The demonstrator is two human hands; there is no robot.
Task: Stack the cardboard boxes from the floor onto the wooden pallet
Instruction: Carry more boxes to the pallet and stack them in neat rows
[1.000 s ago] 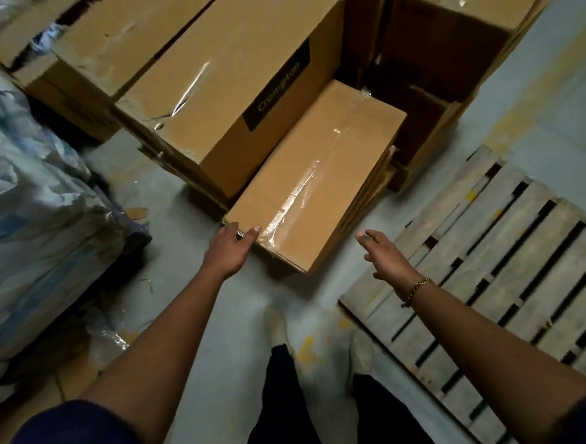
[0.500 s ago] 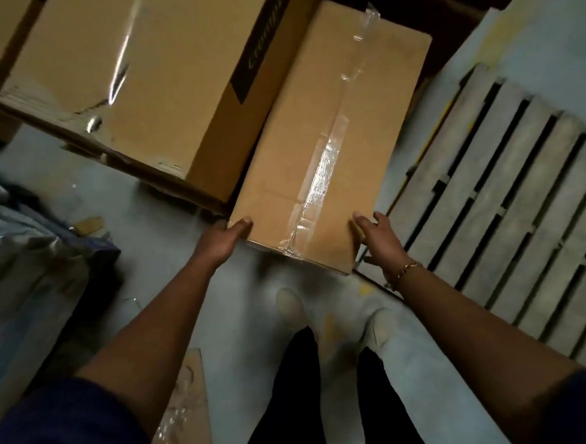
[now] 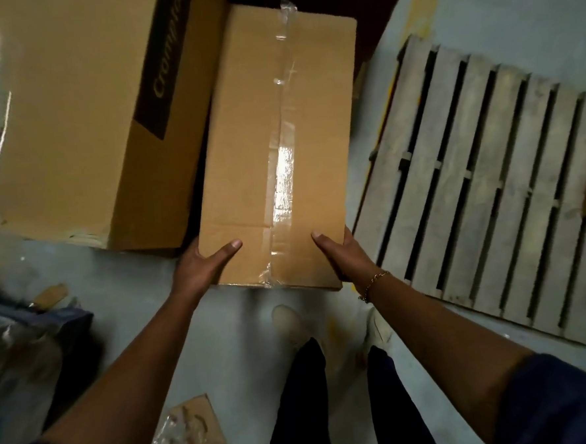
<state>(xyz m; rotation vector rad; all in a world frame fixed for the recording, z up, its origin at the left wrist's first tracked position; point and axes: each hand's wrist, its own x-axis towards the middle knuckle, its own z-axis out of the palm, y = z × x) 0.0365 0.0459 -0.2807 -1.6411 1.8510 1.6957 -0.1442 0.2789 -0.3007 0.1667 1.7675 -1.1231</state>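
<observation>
A long narrow cardboard box (image 3: 242, 149) sealed with clear tape lies in the middle of the view, leaning against a bigger box. My left hand (image 3: 203, 266) grips its near left corner, thumb on top and fingers hidden under the edge. At the near right corner my right hand (image 3: 345, 254) holds it the same way, thumb on the top face. The wooden pallet (image 3: 488, 189) lies on the floor just to the right of the box, its slats bare apart from a cardboard corner at the right edge.
A large box with a dark printed label (image 3: 66, 126) stands to the left, touching the narrow one. Plastic-wrapped bundles (image 3: 17, 341) fill the lower left. A scrap of cardboard with tape (image 3: 191, 434) lies on the grey floor by my feet (image 3: 291, 325).
Both hands moved from beside the box's near end onto its corners and now grip it. The view has closed in on the box and turned more straight down.
</observation>
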